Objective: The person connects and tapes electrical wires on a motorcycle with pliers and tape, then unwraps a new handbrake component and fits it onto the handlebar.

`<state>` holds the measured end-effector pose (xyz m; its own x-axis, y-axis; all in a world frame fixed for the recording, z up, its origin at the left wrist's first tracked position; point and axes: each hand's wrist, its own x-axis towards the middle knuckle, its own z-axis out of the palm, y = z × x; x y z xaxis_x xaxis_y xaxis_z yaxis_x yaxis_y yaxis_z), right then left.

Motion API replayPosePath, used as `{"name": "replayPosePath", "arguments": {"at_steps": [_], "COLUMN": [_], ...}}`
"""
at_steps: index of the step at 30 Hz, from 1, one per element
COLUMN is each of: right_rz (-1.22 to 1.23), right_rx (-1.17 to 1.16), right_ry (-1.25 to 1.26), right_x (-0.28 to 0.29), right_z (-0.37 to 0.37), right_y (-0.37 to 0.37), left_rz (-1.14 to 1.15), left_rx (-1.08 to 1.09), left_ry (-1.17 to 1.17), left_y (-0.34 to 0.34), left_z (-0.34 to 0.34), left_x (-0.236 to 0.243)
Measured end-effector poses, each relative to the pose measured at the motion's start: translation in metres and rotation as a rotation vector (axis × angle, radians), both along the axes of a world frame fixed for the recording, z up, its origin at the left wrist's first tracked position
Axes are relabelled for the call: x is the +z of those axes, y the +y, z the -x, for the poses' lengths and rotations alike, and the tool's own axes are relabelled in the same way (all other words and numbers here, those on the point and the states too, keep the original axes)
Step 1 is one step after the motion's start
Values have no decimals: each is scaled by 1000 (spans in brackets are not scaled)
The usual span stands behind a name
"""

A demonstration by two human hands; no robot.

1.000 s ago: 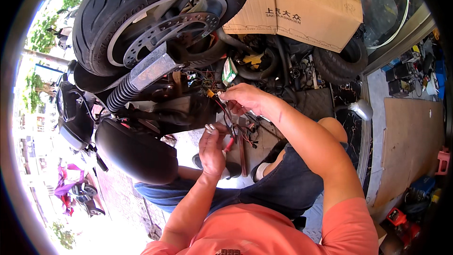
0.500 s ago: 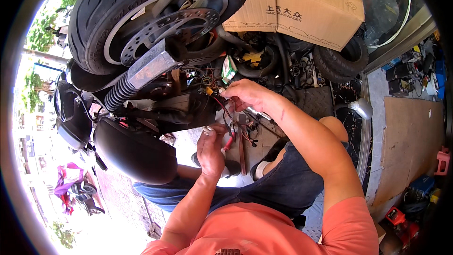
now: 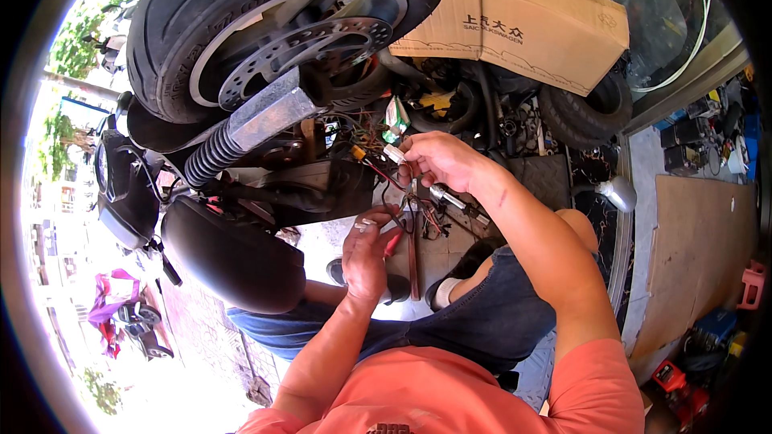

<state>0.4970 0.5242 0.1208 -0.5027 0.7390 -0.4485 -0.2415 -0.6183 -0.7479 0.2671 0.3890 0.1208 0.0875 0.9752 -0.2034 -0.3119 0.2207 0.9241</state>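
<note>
My right hand pinches a white plastic connector with thin wires hanging below it. Just left of it, a yellow connector sits on a red and black lead. Lower down, my left hand has its fingers curled in beside the dark loose wires; what they grip, if anything, is hidden. A red-handled tool shows right of those fingers, partly covered. Under my right wrist lies a shiny metal tool. A dark brown bar stretches toward my feet.
A scooter's wheel with a drilled brake disc rises at upper left, above a black fender. Behind the wires are a cardboard box, a loose tyre and a small green-white box. A cardboard sheet lies at right.
My right hand has shifted slightly right, and the white connector now shows clearly at its fingertips. My left hand has moved a little right, toward the wires. The view has shifted slightly.
</note>
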Motion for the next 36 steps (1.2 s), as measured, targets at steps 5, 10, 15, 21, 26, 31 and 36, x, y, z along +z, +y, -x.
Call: {"name": "replayPosePath", "arguments": {"at_steps": [5, 10, 15, 21, 26, 31, 36], "right_rz": [-50, -69, -139, -221, -245, -274, -120], "right_rx": [24, 33, 34, -9, -58, -180, -187], "right_ry": [5, -41, -112, -64, -7, 54, 24], "right_x": [1, 0, -5, -9, -11, -15, -14], "right_z": [-7, -7, -8, -20, -22, -34, -22], "right_y": [-4, -7, -5, 0, 4, 4, 4], "left_rz": [28, 106, -590, -1050, -865, -842, -645], "left_rx": [-56, -42, -124, -234, -299, -783, -871], "left_ry": [-11, 198, 1006, 1038, 1372, 1671, 1536], "left_y": [4, 10, 5, 55, 103, 115, 164], "left_z": [6, 1, -27, -66, -92, -130, -100], "left_x": [-1, 4, 44, 98, 106, 133, 117]}}
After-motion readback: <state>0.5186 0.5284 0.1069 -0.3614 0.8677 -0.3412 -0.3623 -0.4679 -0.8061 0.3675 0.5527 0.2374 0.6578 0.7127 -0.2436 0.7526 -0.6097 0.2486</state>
